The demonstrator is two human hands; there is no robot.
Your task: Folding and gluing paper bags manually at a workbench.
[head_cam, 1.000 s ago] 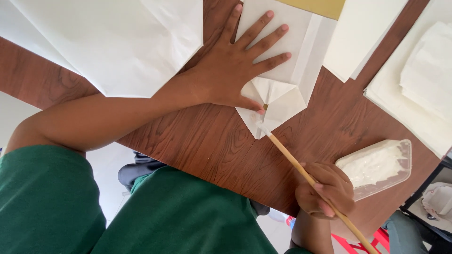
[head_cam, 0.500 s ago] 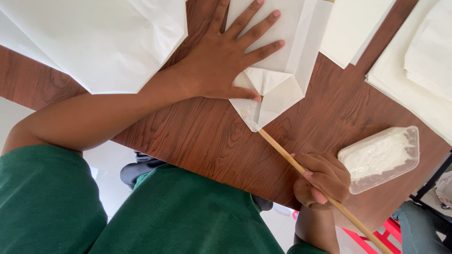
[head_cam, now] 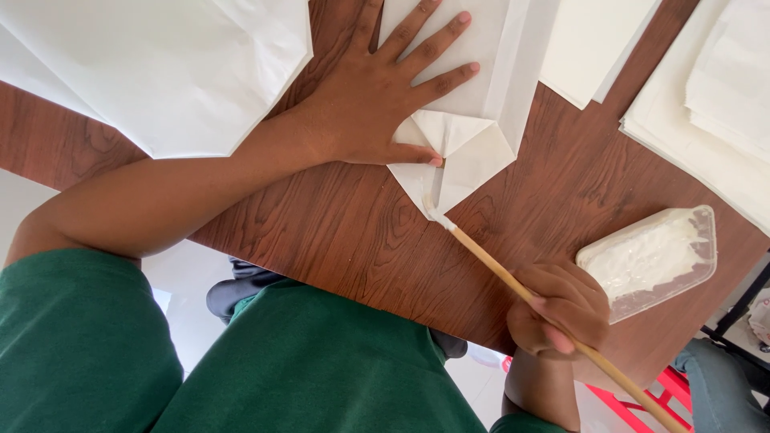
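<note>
Head view: left hand (head_cam: 377, 104) spread flat, pinning folded white paper (head_cam: 465, 144) under fingertips; right hand (head_cam: 561, 313) fisted around wooden brush (head_cam: 513, 281), bristles touching paper's lower edge.

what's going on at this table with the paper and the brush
A person in a green shirt is leaning over a wooden table. Their left hand lies flat, fingers spread, on a folded white paper piece, pinning it down. Their right hand grips a thin wooden brush, whose tip touches the pointed folded end of the paper. A clear plastic tray of white paste sits beside the right hand. More white paper sheets lie around the table.
</note>
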